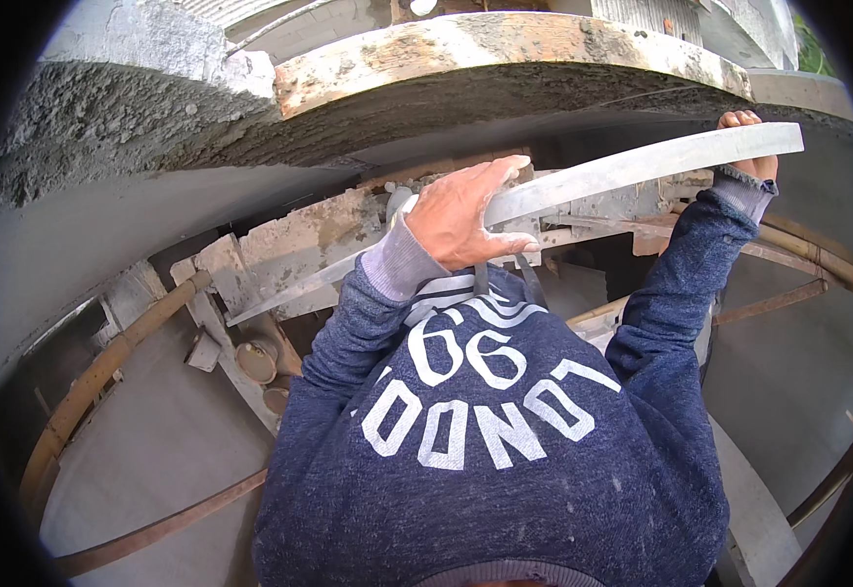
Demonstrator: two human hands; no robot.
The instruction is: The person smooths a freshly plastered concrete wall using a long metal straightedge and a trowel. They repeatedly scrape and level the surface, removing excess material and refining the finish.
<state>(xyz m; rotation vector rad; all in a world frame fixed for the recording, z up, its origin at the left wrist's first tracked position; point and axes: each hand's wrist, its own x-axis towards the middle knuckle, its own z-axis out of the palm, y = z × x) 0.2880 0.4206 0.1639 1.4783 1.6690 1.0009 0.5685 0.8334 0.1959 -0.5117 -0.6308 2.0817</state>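
Note:
A long pale metal straightedge slants across in front of my chest, its right end higher in the picture than its left. My left hand is closed around its middle, with the thumb and forefinger on either side of the bar. Near the right end, my right hand grips it, fingertips over the upper edge. Just beyond the bar, a rough grey mortar underside runs below a mortar-stained wooden board. The straightedge's left part passes behind my left wrist and reappears lower down.
Mortar-spattered planks lie below the straightedge. A bamboo pole stands at the left, another at the right. Round containers sit lower left. Smooth grey wall surfaces curve around, and a rusty bar crosses below.

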